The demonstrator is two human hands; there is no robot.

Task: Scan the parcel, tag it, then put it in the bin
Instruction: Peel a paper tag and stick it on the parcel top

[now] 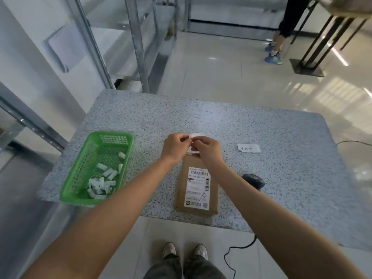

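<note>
A brown cardboard parcel (198, 206) with a white barcode label lies flat near the front edge of the speckled table (261, 137). Just above its far end, my left hand (175, 147) and my right hand (207, 151) meet, both pinching a small white tag (198, 135) between the fingertips. The tag sticks up above the fingers; its lower part is hidden by my hands. A green plastic bin (84, 164) stands at the table's left front, holding several crumpled white paper strips.
A black handheld scanner (254, 181) lies right of the parcel, its cable hanging to the floor. A white slip with printed characters (248, 148) lies at the right. Metal shelving stands at the left. Another person's legs are at the far right.
</note>
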